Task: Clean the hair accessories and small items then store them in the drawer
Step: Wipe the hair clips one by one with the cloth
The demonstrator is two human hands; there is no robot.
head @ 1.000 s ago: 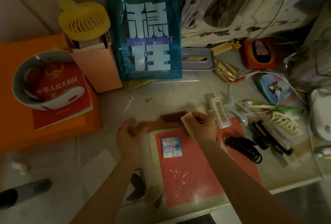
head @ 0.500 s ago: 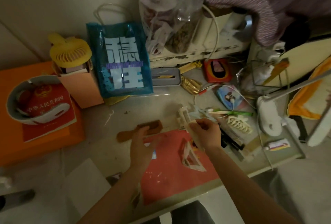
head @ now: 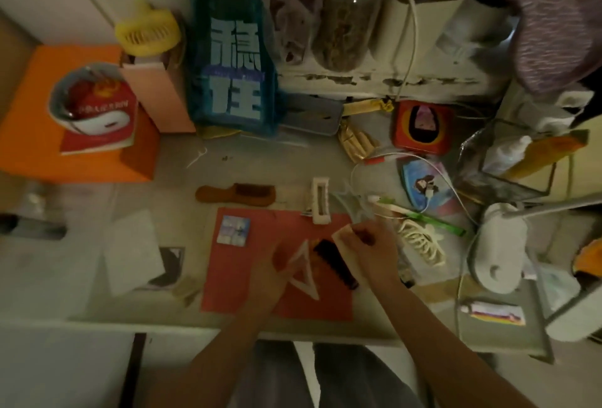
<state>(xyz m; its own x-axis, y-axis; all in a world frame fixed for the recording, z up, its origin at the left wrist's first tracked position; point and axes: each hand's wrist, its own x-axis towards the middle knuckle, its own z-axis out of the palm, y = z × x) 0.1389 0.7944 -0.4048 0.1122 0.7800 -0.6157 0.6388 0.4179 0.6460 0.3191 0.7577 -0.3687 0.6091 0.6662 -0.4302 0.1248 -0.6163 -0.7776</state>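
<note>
- The left hand (head: pixel 277 264), off the wooden comb (head: pixel 236 194), now holds a white triangular clip (head: pixel 304 272).
- The right hand (head: pixel 368 251) pinches a wipe (head: pixel 342 238) (next item's cleaning starts).

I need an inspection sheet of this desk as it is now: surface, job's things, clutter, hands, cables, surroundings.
Surface: pale desk, red mat at the front edge.
Job's things: wooden comb beyond the mat; white triangular clip and dark comb at the hands; white claw clip.
Clutter: blue bag, yellow fan, red tin.
Hands: left hand holds the triangular clip; right hand pinches a pale wipe.
Cables: white cable on the right.
Surroundings: orange box on the left.
</note>
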